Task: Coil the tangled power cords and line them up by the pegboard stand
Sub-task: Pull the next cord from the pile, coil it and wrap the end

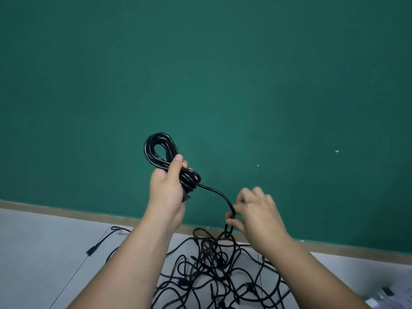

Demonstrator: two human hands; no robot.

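Observation:
My left hand (167,188) grips a black coiled power cord (158,145) raised in front of the green wall; several loops stick up above my thumb. One strand of that cord runs down and to the right into my right hand (256,214), which pinches it between thumb and fingers. Below the hands, a tangled pile of black power cords (214,270) lies on the pale floor. A loose plug end (90,252) lies to the pile's left.
The green wall (200,74) fills most of the view, with a tan baseboard (66,211) along the grey tiled floor (44,253). At the bottom right corner, part of a white perforated board (392,294) with small items shows.

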